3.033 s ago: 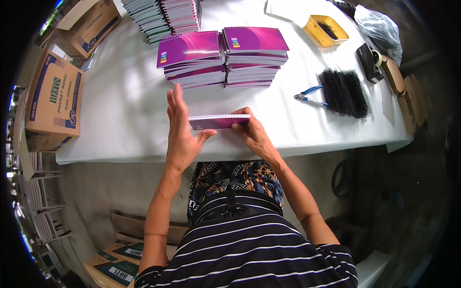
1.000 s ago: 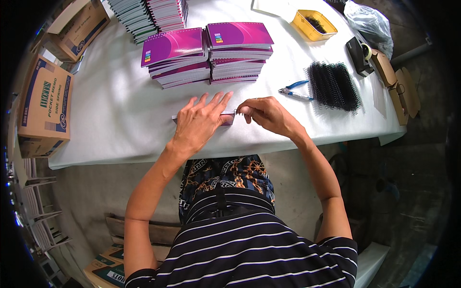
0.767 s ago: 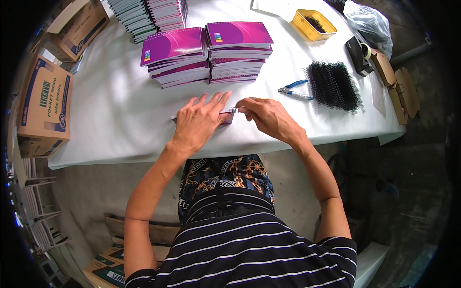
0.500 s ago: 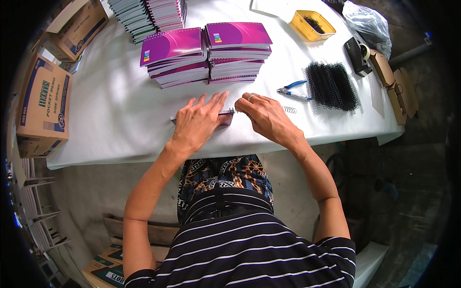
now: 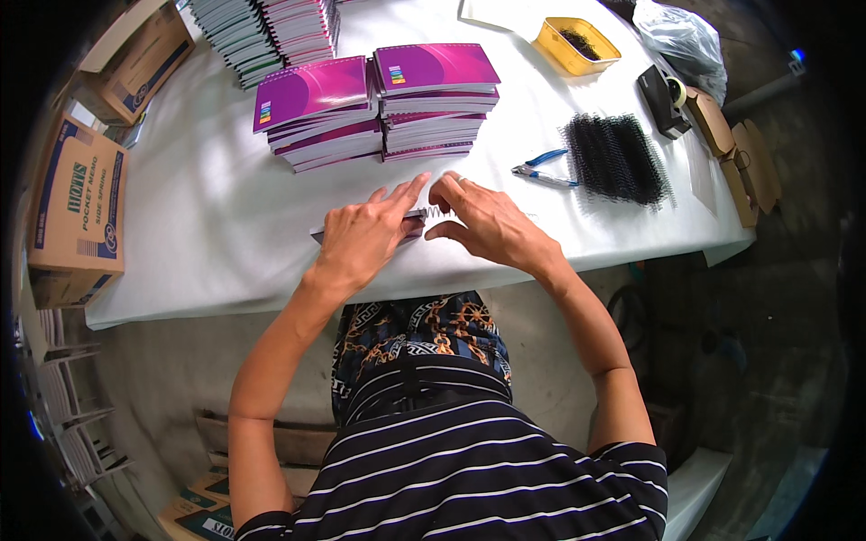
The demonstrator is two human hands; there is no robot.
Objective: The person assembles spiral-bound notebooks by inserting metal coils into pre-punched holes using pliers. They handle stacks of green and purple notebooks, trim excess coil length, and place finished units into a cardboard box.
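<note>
A small notebook with a dark purple cover [image 5: 413, 231] lies on the table under my left hand [image 5: 363, 236]. That hand is closed on it, with the fingers along its far edge and the thumb at its right end. A thin wire coil [image 5: 435, 213] sticks out to the right from the notebook's far edge. My right hand [image 5: 487, 216] is around the coil's free part, thumb and forefinger apart on either side of it. The palm hides whatever lies beneath. Blue-handled pliers [image 5: 545, 178] rest to the right, beside a pile of black spiral coils [image 5: 619, 162].
Two stacks of purple notebooks [image 5: 311, 90] stand beyond my hands, with more notebooks [image 5: 236, 41] behind. A yellow tub [image 5: 550, 50] holds dark bits. A tape dispenser [image 5: 663, 104] and opened carton [image 5: 744, 180] are at right; cardboard boxes [image 5: 79, 212] stand left.
My right thumb and forefinger have parted from a pinch, and more of the coil shows between the hands. My left hand stays on the notebook. The whole view has shifted slightly.
</note>
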